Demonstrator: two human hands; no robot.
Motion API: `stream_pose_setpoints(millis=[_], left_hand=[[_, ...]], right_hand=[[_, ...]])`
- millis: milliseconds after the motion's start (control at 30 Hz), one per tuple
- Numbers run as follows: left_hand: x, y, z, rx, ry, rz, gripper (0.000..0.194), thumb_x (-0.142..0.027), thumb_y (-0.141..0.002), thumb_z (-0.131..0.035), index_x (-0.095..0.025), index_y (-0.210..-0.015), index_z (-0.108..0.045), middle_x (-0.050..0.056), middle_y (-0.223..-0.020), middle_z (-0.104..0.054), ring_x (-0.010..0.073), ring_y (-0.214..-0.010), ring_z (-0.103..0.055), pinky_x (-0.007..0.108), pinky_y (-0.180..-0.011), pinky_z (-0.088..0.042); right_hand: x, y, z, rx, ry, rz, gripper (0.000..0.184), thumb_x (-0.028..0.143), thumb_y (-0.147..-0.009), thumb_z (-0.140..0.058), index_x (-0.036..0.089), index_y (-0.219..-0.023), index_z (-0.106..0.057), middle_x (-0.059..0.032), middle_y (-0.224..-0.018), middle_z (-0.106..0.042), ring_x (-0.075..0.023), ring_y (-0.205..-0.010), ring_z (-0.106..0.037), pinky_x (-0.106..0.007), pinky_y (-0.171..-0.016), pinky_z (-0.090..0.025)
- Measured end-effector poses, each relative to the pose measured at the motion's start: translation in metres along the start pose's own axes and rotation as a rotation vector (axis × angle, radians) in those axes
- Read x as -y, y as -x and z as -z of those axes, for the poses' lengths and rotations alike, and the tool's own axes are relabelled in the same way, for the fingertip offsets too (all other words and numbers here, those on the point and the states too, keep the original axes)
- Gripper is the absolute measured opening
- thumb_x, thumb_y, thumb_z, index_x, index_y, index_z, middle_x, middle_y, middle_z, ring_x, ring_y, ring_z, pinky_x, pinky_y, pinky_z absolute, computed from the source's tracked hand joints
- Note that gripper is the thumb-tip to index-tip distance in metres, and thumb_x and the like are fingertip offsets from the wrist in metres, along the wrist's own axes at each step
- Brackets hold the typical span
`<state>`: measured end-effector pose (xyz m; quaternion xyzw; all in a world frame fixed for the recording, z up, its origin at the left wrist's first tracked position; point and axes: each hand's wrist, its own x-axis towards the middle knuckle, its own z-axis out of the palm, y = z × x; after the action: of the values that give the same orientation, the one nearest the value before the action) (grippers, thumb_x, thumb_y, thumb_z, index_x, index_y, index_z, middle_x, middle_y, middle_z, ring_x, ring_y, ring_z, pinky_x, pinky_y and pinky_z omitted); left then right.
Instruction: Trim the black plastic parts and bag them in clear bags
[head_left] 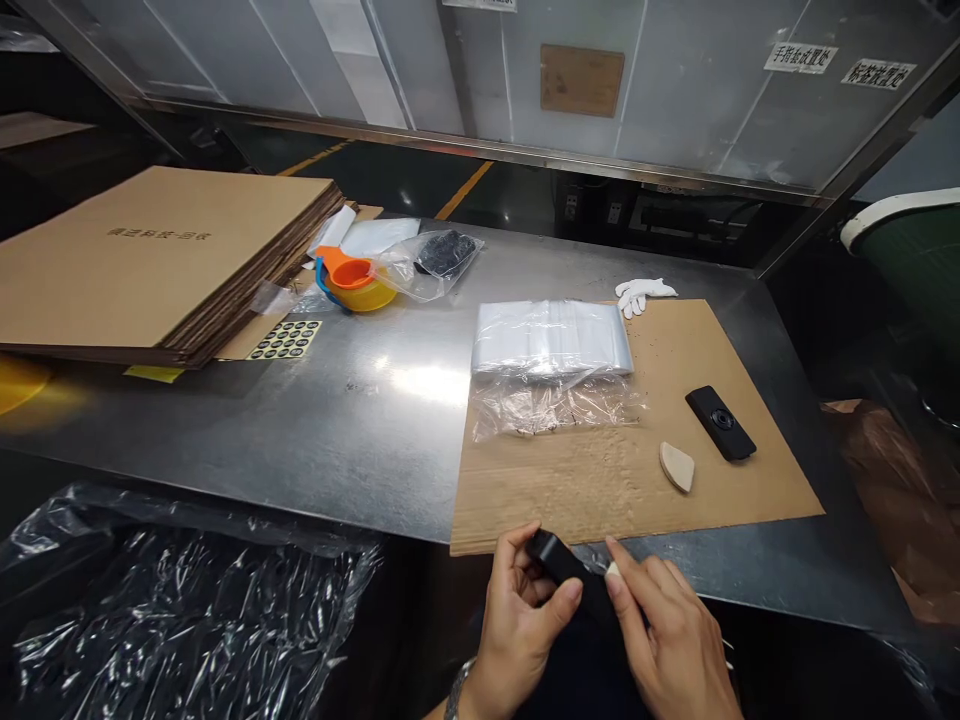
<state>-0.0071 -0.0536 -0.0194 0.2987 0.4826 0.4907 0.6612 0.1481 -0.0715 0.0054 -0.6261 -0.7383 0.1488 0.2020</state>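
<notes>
My left hand [525, 610] grips a black plastic part [559, 558] at the table's front edge, thumb on the near side and fingers curled round the far side. My right hand [664, 625] is closed beside the part's right end. Between its thumb and forefinger a small white piece [613, 571] shows; its kind is too small to tell. A similar-looking black part [721, 422] with a round ring in its middle lies on the cardboard sheet [540, 500]. Near it rests a beige wedge-shaped pad [677, 467].
Clear plastic bags [553, 340] and a white glove [643, 294] lie toward the back of the cardboard. Farther left on the metal table [375, 420] are an orange-and-yellow tape dispenser [356, 280], round black stickers [287, 340] and stacked cardboard [165, 260]. Black plastic sheeting [180, 610] fills the lower left.
</notes>
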Motion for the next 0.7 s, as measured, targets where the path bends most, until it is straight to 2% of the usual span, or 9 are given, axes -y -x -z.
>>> stream_pose_setpoints(millis=[67,200,400,467,700], left_hand=[[-0.001,0.001,-0.001,0.001,0.017,-0.007,0.051,-0.028,-0.069,-0.072,-0.022,-0.109,-0.041,0.005,-0.093,-0.060,0.0165,-0.083,-0.059,0.026,-0.072,-0.049],[-0.002,0.002,-0.002,0.033,0.047,0.022,0.052,-0.033,-0.069,-0.072,-0.021,-0.108,-0.040,0.006,-0.094,-0.061,0.0163,-0.084,-0.058,0.027,-0.074,-0.048],[-0.003,-0.001,-0.001,0.024,0.075,0.068,0.055,-0.038,-0.066,-0.074,-0.020,-0.106,-0.041,0.006,-0.091,-0.061,0.0161,-0.082,-0.058,0.027,-0.073,-0.046],[-0.004,0.000,-0.001,0.024,0.091,0.072,0.055,-0.037,-0.065,-0.075,-0.020,-0.106,-0.041,0.007,-0.092,-0.061,0.0163,-0.082,-0.058,0.028,-0.073,-0.047],[-0.007,0.000,-0.002,0.032,0.101,0.085,0.055,-0.036,-0.063,-0.076,-0.019,-0.104,-0.044,0.008,-0.093,-0.062,0.0162,-0.079,-0.059,0.028,-0.072,-0.048]], right_hand=[[-0.003,-0.001,0.000,-0.007,-0.026,-0.044,0.037,0.033,-0.095,-0.035,0.017,-0.118,-0.057,-0.0036,-0.068,-0.058,-0.0178,-0.066,-0.058,-0.027,-0.056,-0.049],[-0.004,-0.004,0.006,0.062,-0.175,-0.083,0.035,0.031,-0.095,-0.035,0.018,-0.122,-0.054,-0.0044,-0.077,-0.061,-0.0179,-0.076,-0.060,-0.027,-0.064,-0.051],[0.000,-0.007,0.017,0.100,-0.270,0.032,0.034,0.023,-0.094,-0.036,0.018,-0.125,-0.048,-0.0064,-0.091,-0.062,-0.0173,-0.085,-0.059,-0.029,-0.074,-0.052],[0.001,-0.008,0.019,0.097,-0.261,0.072,0.032,0.022,-0.094,-0.037,0.017,-0.122,-0.050,-0.0065,-0.092,-0.062,-0.0169,-0.083,-0.060,-0.028,-0.073,-0.052],[-0.002,-0.006,0.024,0.099,-0.075,0.162,0.036,0.025,-0.094,-0.036,0.018,-0.127,-0.049,-0.0030,-0.071,-0.057,-0.0157,-0.063,-0.058,-0.025,-0.055,-0.050]])
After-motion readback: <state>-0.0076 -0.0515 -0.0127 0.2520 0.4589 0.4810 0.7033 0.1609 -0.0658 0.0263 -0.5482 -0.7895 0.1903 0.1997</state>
